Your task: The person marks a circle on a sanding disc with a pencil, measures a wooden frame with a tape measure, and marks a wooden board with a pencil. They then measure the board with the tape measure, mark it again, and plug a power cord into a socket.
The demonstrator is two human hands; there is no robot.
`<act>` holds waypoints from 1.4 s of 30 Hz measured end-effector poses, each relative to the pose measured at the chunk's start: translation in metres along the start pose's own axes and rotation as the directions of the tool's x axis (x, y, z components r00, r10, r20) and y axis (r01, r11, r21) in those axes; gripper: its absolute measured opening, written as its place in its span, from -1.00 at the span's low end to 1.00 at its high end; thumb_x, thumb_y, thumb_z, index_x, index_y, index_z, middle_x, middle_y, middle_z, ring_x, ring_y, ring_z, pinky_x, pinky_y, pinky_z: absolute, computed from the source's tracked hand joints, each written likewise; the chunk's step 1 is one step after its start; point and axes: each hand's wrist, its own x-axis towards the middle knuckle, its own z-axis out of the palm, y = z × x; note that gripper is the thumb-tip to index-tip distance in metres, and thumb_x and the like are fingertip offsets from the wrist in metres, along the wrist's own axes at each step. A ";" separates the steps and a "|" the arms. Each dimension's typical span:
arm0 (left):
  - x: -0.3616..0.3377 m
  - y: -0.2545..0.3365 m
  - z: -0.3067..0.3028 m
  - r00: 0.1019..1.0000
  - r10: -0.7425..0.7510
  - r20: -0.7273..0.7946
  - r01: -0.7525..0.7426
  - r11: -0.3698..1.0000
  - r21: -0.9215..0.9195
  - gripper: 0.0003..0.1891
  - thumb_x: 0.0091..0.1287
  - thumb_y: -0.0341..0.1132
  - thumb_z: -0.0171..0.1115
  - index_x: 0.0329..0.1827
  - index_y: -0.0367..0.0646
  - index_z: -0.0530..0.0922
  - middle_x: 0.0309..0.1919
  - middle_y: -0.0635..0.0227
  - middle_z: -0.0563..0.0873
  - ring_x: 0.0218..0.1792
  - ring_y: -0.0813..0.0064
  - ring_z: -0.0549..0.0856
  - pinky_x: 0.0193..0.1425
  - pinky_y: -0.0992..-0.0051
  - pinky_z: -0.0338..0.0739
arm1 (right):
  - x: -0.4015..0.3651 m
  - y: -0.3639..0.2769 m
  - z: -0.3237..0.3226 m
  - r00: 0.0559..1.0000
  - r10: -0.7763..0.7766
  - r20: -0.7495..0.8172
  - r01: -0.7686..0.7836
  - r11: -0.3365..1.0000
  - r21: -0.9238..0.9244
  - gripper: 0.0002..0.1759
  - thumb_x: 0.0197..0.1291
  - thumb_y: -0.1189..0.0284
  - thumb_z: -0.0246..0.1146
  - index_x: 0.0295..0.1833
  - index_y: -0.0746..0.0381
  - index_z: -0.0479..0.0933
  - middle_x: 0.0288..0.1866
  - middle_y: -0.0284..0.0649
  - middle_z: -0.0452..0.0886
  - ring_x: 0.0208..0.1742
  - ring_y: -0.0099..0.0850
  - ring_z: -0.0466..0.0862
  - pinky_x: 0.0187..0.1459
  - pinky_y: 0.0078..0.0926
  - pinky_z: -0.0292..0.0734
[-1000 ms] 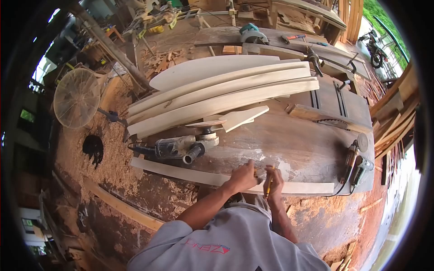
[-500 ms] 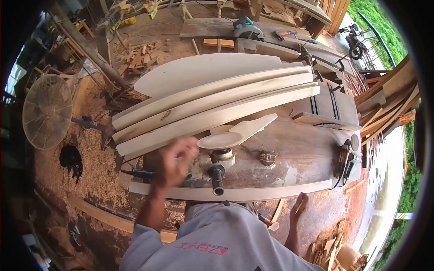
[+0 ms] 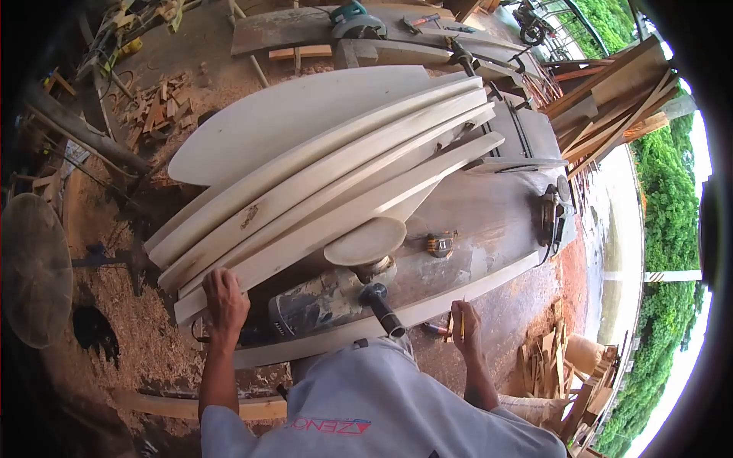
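My left hand (image 3: 227,301) is closed, its fingers curled on the left end of the nearest long, pale, curved wooden plank (image 3: 336,229). More curved planks (image 3: 305,172) lie together just behind that one. In my right hand (image 3: 466,327), held low near the bench's front edge, is a thin yellow pencil (image 3: 462,328). An angle sander (image 3: 317,301) with a round, pale pad (image 3: 365,241) lies between my hands, its black side handle (image 3: 383,311) pointing toward me. One narrow pale strip (image 3: 427,305) runs along the front edge of the bench.
An orange-and-black tape measure (image 3: 440,244) sits on the bench (image 3: 504,206). A second power tool (image 3: 551,217) is at the right end. A circular saw (image 3: 356,21) rests on a far board. At left stand a fan (image 3: 34,267) and shavings (image 3: 145,328).
My left hand has come down from above the sander onto the plank's left end. The nearest plank has shifted toward me, apart from the others. My view has turned to the right.
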 end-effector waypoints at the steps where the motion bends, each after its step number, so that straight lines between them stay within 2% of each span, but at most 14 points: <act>1: 0.000 -0.001 -0.005 0.999 -0.014 -0.040 0.014 1.000 -0.003 -0.59 -0.07 -0.56 0.37 -0.16 -0.22 0.38 -0.13 0.07 0.47 -0.03 -0.01 0.52 0.09 0.09 0.40 | 0.001 -0.002 0.002 1.000 -0.008 0.012 0.007 1.000 0.019 -0.88 0.41 0.49 0.14 -0.08 0.33 0.51 -0.22 0.04 0.63 -0.20 0.00 0.67 -0.17 -0.23 0.54; 2: -0.007 -0.008 0.009 0.996 -0.083 0.038 0.084 0.996 -0.042 -0.58 -0.04 -0.57 0.35 -0.11 -0.23 0.37 -0.09 0.07 0.47 0.01 0.00 0.52 0.13 0.09 0.40 | 0.005 -0.007 0.002 0.999 -0.017 0.027 0.017 1.000 0.000 -0.87 0.41 0.48 0.14 -0.08 0.33 0.51 -0.22 0.04 0.63 -0.20 -0.01 0.66 -0.17 -0.22 0.54; 6: -0.015 -0.006 0.001 0.998 -0.062 0.021 0.064 0.996 -0.062 -0.49 0.01 -0.58 0.30 0.08 -0.28 0.38 0.00 0.08 0.49 0.07 0.03 0.53 0.23 0.11 0.40 | 0.013 -0.008 0.000 0.996 -0.084 0.029 0.085 0.996 -0.040 -0.83 0.42 0.45 0.12 -0.07 0.34 0.52 -0.23 0.02 0.62 -0.22 -0.02 0.65 -0.18 -0.22 0.53; 9: -0.003 0.006 -0.012 0.999 -0.040 -0.003 0.040 0.999 -0.014 -0.38 -0.01 -0.57 0.31 0.21 -0.27 0.40 0.04 0.11 0.52 0.10 0.05 0.53 0.25 0.14 0.41 | 0.012 0.001 -0.003 0.998 -0.064 -0.028 0.064 0.998 -0.018 -0.81 0.45 0.42 0.09 -0.06 0.33 0.53 -0.25 0.00 0.64 -0.23 -0.07 0.67 -0.19 -0.26 0.54; 11: -0.002 0.016 -0.035 0.994 -0.051 0.098 0.043 0.996 0.083 -0.33 -0.05 -0.58 0.31 0.26 -0.23 0.44 0.03 0.15 0.56 0.11 0.07 0.53 0.24 0.15 0.41 | 0.010 0.015 0.002 0.994 -0.059 -0.090 0.055 0.997 -0.048 -0.79 0.46 0.41 0.07 -0.05 0.33 0.53 -0.27 -0.01 0.66 -0.26 -0.12 0.70 -0.20 -0.29 0.56; 14: 0.008 0.029 -0.073 0.986 -0.035 0.164 0.037 0.999 -0.006 -0.31 -0.10 -0.57 0.34 0.24 -0.20 0.47 0.02 0.16 0.59 0.10 0.10 0.53 0.25 0.12 0.39 | 0.012 0.020 0.014 0.973 0.217 -0.082 -0.191 0.950 0.248 -0.75 0.51 0.36 0.01 0.02 0.29 0.50 -0.40 -0.11 0.71 -0.38 -0.38 0.73 -0.30 -0.40 0.65; 17: 0.011 0.037 -0.090 0.990 -0.055 0.133 0.038 0.992 0.121 -0.30 -0.11 -0.56 0.37 0.24 -0.19 0.45 0.02 0.16 0.59 0.10 0.09 0.53 0.25 0.12 0.39 | 0.026 0.001 0.021 0.995 0.098 -0.018 -0.091 0.968 0.233 -0.71 0.52 0.30 0.01 0.01 0.30 0.50 -0.38 -0.08 0.72 -0.34 -0.32 0.75 -0.27 -0.40 0.62; 26: 0.014 0.035 -0.090 0.993 -0.051 0.105 0.036 0.989 0.144 -0.32 -0.06 -0.59 0.35 0.24 -0.15 0.44 0.00 0.14 0.57 0.12 0.05 0.52 0.26 0.07 0.35 | 0.016 0.013 0.027 0.998 0.071 -0.001 -0.068 0.960 0.272 -0.74 0.52 0.33 0.03 0.01 0.32 0.48 -0.39 -0.07 0.71 -0.32 -0.30 0.75 -0.25 -0.38 0.63; 31: 0.005 0.012 -0.048 0.981 -0.054 0.188 0.085 0.984 -0.156 -0.49 -0.03 -0.57 0.33 0.09 -0.23 0.56 -0.01 0.12 0.54 0.09 0.04 0.51 0.25 0.07 0.34 | 0.001 0.023 0.027 0.987 0.158 0.018 -0.156 0.946 0.282 -0.76 0.49 0.34 0.10 0.03 0.30 0.49 -0.34 -0.03 0.71 -0.32 -0.27 0.75 -0.29 -0.36 0.60; 33: 0.001 0.007 -0.035 0.965 0.013 0.263 0.028 0.988 -0.153 -0.55 0.01 -0.51 0.38 0.05 -0.26 0.59 -0.01 0.11 0.51 0.09 0.04 0.49 0.25 0.10 0.34 | -0.001 0.019 0.029 0.992 0.123 -0.018 -0.116 0.966 0.229 -0.80 0.48 0.38 0.10 -0.01 0.29 0.50 -0.38 -0.06 0.70 -0.33 -0.29 0.74 -0.28 -0.36 0.61; 35: 0.017 0.013 -0.048 0.961 0.020 0.276 0.069 0.949 -0.307 -0.55 0.11 -0.34 0.46 0.09 -0.22 0.59 0.02 0.09 0.49 0.11 0.05 0.50 0.25 0.13 0.35 | -0.005 0.018 0.030 0.991 0.128 -0.035 -0.119 0.974 0.191 -0.79 0.49 0.41 0.04 -0.03 0.32 0.50 -0.40 -0.11 0.69 -0.36 -0.35 0.73 -0.26 -0.40 0.64; 39: 0.096 -0.029 -0.045 0.999 -0.043 -0.024 0.034 0.955 -0.293 -0.54 0.14 -0.28 0.47 0.09 -0.23 0.58 0.12 0.02 0.50 0.15 0.00 0.52 0.25 0.12 0.40 | -0.018 0.024 0.031 0.993 0.120 -0.013 -0.116 0.980 0.163 -0.75 0.51 0.36 0.02 -0.05 0.32 0.50 -0.43 -0.12 0.67 -0.41 -0.38 0.70 -0.38 -0.43 0.63; 41: 0.150 -0.071 -0.027 0.995 -0.075 -0.070 0.044 0.929 -0.368 -0.42 0.12 -0.13 0.49 0.14 -0.27 0.56 0.18 0.02 0.48 0.22 0.01 0.49 0.26 0.13 0.42 | -0.026 0.026 0.030 0.994 0.108 0.003 -0.108 0.990 0.093 -0.74 0.51 0.34 0.02 -0.06 0.32 0.50 -0.44 -0.13 0.66 -0.42 -0.40 0.69 -0.42 -0.44 0.62; 42: 0.172 -0.089 -0.015 0.989 -0.148 0.019 0.145 0.923 -0.357 -0.35 0.12 0.05 0.46 0.13 -0.29 0.58 0.19 0.01 0.52 0.22 0.03 0.52 0.27 0.16 0.43 | -0.028 0.026 0.030 0.991 0.132 0.002 -0.131 0.984 0.118 -0.73 0.51 0.33 0.01 -0.06 0.32 0.50 -0.45 -0.14 0.65 -0.41 -0.41 0.69 -0.45 -0.45 0.62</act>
